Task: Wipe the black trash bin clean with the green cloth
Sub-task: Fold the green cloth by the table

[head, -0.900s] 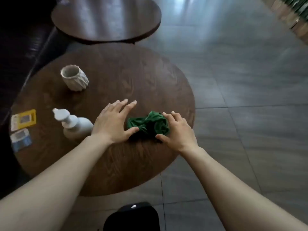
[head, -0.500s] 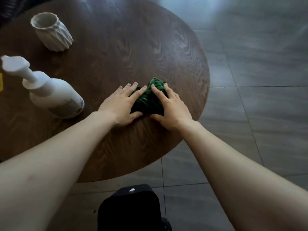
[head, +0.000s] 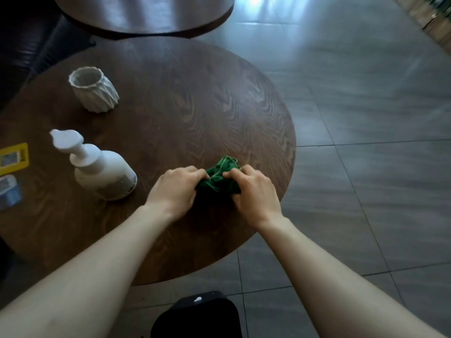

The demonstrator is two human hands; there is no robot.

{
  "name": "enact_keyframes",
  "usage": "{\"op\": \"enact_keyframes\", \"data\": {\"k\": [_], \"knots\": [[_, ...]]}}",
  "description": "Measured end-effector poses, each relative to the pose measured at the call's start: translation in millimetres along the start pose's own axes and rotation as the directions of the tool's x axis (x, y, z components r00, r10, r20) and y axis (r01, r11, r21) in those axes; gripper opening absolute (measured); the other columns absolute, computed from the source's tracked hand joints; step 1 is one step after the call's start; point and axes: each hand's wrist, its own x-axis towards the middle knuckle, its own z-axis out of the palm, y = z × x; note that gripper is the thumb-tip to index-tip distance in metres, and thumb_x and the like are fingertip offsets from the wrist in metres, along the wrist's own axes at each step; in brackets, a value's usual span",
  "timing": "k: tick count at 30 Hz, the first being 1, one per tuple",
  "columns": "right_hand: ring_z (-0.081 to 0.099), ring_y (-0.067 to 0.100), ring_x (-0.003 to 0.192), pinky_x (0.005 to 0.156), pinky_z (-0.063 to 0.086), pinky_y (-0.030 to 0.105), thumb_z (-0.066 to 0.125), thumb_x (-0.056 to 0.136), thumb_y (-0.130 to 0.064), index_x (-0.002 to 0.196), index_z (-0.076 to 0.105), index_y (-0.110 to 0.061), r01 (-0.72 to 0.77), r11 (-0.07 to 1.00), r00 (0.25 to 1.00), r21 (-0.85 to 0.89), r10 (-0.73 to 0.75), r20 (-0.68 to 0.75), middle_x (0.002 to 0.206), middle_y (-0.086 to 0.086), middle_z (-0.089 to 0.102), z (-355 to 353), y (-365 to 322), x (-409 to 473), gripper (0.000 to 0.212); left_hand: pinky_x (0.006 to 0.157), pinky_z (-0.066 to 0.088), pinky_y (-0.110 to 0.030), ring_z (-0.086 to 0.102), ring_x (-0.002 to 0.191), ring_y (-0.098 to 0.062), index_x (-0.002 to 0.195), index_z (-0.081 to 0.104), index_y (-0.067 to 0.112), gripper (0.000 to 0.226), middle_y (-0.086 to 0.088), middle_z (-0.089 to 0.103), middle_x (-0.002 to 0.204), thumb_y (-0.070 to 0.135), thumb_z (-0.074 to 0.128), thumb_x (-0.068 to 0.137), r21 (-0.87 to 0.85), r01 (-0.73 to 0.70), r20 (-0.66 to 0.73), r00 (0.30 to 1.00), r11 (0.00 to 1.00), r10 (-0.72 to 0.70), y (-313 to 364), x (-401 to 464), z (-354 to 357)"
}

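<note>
1. The black trash bin (head: pixel 196 318) stands on the floor at the frame's bottom edge, nearest the person, below the table's (head: pixel 170 98) near rim and between the forearms.
2. Farther out, the left hand (head: pixel 174 191) and right hand (head: pixel 252 193) both clutch the bunched green cloth (head: pixel 220 178) on the table, so the bin lies down and back toward the body.
3. Neither hand looks clearly nearer the bin.
</note>
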Motion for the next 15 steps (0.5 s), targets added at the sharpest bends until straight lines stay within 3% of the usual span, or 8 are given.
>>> {"op": "enact_keyframes", "data": {"k": [7, 15], "knots": [[0.061, 0.022, 0.104, 0.081, 0.056, 0.039, 0.063, 0.095, -0.013, 0.136, 0.062, -0.032, -0.041, 0.999, 0.999, -0.009, 0.04, -0.026, 0.121, -0.003, 0.062, -57.8, -53.4, -44.4, 0.045, 0.094, 0.053, -0.042, 0.063, 0.113, -0.021, 0.126, 0.065, 0.032, 0.051, 0.009, 0.066, 0.12, 0.004, 0.06, 0.083, -0.073, 0.017, -0.051, 0.998, 0.997, -0.021, 22.5, -56.9, -58.0], [0.059, 0.022, 0.109, 0.084, 0.054, 0.038, 0.061, 0.093, -0.014, 0.138, 0.059, -0.039, -0.079, 0.996, 0.994, -0.036, 0.075, -0.085, 0.124, -0.008, 0.06, -169.0, -135.8, -105.8, 0.051, 0.096, 0.052, -0.037, 0.061, 0.119, -0.015, 0.126, 0.067, 0.031, 0.056, 0.015, 0.065, 0.126, -0.001, 0.062, 0.081, -0.106, -0.056, -0.102, 0.994, 0.993, 0.045, 55.4, -129.5, -175.9]]}}
